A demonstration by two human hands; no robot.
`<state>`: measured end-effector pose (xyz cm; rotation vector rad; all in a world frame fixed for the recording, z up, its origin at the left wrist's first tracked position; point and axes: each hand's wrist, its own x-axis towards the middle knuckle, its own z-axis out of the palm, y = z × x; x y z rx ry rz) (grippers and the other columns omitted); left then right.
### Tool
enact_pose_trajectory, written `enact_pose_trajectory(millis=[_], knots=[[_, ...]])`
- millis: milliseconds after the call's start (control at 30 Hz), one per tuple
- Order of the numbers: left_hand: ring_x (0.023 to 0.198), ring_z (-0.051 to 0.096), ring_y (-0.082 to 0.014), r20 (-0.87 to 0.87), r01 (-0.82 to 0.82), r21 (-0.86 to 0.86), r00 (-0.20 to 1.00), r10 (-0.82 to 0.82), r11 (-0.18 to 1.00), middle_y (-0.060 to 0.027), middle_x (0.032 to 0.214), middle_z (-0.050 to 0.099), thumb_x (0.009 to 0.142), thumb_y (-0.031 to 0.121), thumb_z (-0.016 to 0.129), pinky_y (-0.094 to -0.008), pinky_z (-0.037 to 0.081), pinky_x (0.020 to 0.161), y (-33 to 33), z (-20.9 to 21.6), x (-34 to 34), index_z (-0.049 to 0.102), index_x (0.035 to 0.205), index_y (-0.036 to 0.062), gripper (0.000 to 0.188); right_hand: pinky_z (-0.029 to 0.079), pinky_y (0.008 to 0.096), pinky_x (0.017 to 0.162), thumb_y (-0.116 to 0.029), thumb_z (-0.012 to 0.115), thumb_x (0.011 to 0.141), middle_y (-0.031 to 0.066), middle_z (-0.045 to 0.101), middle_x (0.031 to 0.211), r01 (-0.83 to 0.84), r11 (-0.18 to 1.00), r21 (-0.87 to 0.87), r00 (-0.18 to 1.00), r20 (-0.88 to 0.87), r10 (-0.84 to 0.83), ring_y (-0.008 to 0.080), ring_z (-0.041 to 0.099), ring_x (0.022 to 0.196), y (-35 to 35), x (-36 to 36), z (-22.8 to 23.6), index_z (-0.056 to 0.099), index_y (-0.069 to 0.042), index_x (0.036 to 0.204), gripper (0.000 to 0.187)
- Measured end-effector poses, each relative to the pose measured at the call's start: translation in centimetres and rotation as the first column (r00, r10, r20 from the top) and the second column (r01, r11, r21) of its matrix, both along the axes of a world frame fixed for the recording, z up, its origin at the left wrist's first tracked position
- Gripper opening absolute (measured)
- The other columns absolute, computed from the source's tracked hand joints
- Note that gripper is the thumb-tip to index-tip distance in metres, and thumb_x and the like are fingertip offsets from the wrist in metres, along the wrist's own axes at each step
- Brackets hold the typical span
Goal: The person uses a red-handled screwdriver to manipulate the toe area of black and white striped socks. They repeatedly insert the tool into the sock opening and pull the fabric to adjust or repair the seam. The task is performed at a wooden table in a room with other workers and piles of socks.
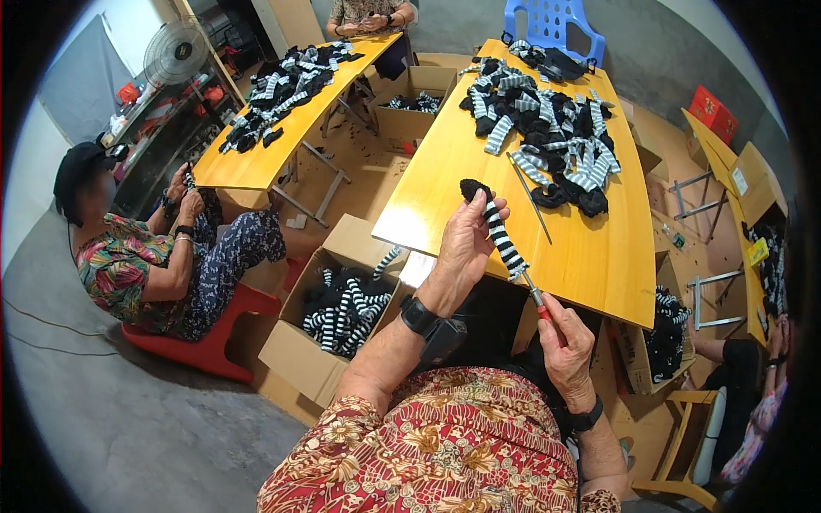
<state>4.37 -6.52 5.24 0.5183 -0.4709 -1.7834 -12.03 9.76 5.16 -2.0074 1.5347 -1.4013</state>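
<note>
Fairly bright, even indoor light covers the yellow bench [432, 188], its lacquered top carrying a soft sheen; below its near edge, shadow turns almost black. The black-and-white striped knit tube [503, 239] looks crisp, the distant fan [175, 53] softer. Fisheye distortion bows straight edges; black vignetting fills the corners.

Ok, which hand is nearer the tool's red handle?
Right: the right hand grips the red handle. The left hand is farther up and left, holding the black-and-white striped knit tube.
</note>
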Motion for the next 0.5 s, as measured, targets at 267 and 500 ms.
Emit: enact_pose_trajectory(millis=[267, 500], knots=[[0.088, 0.065, -0.016, -0.012, 0.021, 0.02, 1.0, -0.021, 1.0, -0.0047, 0.093, 0.066, 0.093, 0.03, 0.063, -0.0313, 0.051, 0.079, -0.06, -0.53, -0.18, 0.059, 0.104, 0.0074, 0.025, 0.046, 0.0291, 0.06, 0.001, 0.061, 0.084, 0.0099, 0.059, 0.077, 0.01, 1.0, 0.021, 1.0, 0.014, -0.01, 0.0173, 0.056, 0.065, 0.14, 0.02, -0.08, 0.062, 0.0, 0.119, 0.035], [0.089, 0.064, -0.016, 0.006, 0.027, 0.03, 1.0, -0.027, 0.999, -0.0035, 0.093, 0.067, 0.092, 0.032, 0.064, -0.0324, 0.05, 0.081, 0.09, -0.67, -0.29, 0.06, 0.103, 0.0089, 0.025, 0.046, 0.0297, 0.06, 0.002, 0.061, 0.083, 0.0099, 0.059, 0.077, 0.012, 1.0, -0.014, 1.0, 0.008, -0.012, 0.018, 0.057, 0.064, 0.09, 0.0, -0.16, 0.062, 0.0, 0.119, 0.036]])
